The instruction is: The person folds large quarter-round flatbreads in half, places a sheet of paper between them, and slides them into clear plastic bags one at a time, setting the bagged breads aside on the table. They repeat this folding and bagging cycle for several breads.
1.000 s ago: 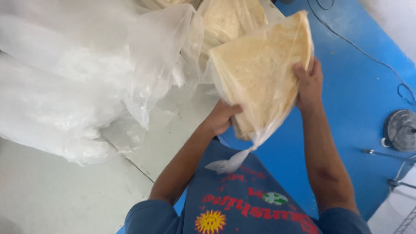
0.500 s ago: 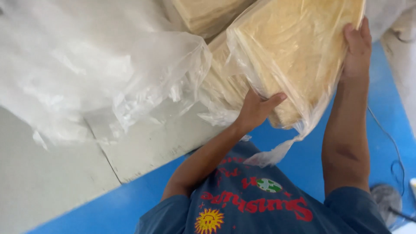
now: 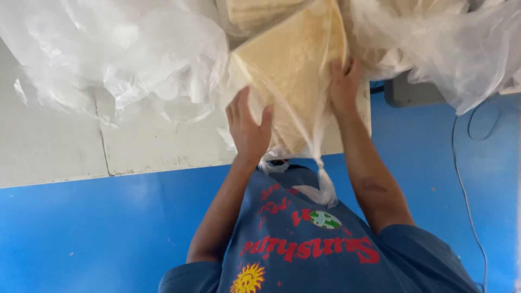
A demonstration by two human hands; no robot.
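The bagged stack of flat sheets [image 3: 296, 70] lay on the worktop [image 3: 146, 146] between the hands — left hand [image 3: 248, 127] at its left edge, right hand [image 3: 344, 87] at its right. Loose plastic wrap [image 3: 108, 54] lay left of it, more plastic [image 3: 445, 49] right — a cable [image 3: 461, 179] ran down the floor [image 3: 81, 233] below.

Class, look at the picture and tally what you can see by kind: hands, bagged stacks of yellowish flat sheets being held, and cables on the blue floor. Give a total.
Hands: 2, the left hand and the right hand
Held bagged stack of yellowish sheets: 1
Cable on the blue floor: 1
Total: 4
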